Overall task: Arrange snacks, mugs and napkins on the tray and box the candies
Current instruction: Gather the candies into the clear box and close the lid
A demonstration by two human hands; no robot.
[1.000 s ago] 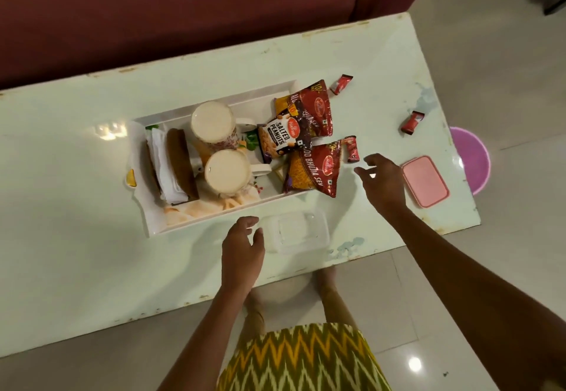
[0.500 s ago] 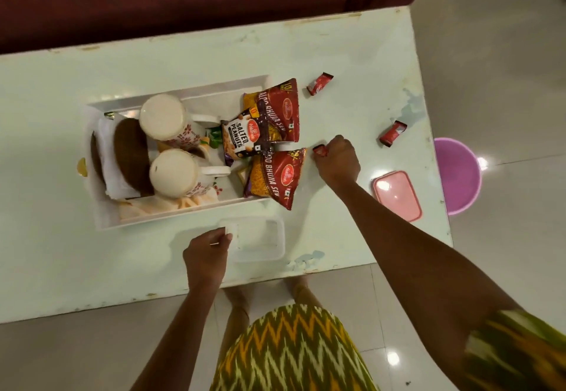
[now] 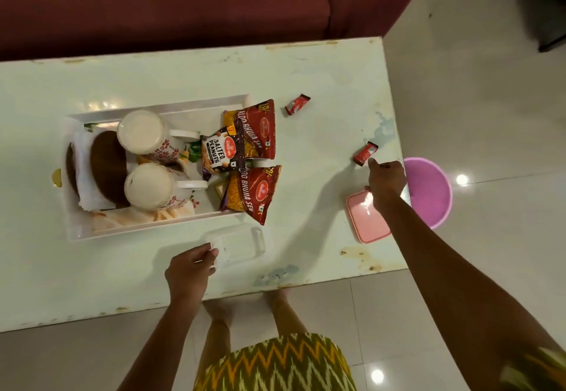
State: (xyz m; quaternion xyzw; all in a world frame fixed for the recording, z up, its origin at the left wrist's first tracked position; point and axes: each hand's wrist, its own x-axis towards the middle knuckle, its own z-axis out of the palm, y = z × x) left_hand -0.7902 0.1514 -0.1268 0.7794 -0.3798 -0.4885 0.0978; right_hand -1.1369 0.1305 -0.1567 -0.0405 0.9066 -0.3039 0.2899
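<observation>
Head view, looking down on the pale table (image 3: 321, 78).

Left hand (image 3: 191, 268): we see thumb and fingers pinching the left rim of the clear box (image 3: 242, 245). The box stands open, on the table just in front of the tray (image 3: 72, 222), with no candy in it.

Right hand (image 3: 386, 182): it is reached out to the table's right edge with its fingers curled under. One fingertip is at the near end of the right candy (image 3: 365, 153); contact or a small gap, we cannot tell. Nor can we tell whether the curled fingers have hold of anything.

The far candy (image 3: 297, 104) lies alone beyond the tray's right end, well apart from the box.

The pink lid (image 3: 366, 225) lies flat at the right edge, partly under the right wrist.

In the tray we note two mugs (image 3: 149, 187), mouths up, handles pointing right, with folded napkins (image 3: 85, 182) to their left. Three snack packets (image 3: 254, 133) sit at the right end, and the nearest one overhangs the rim onto the table.

A purple tub (image 3: 432, 194) sits on the floor to the right.
</observation>
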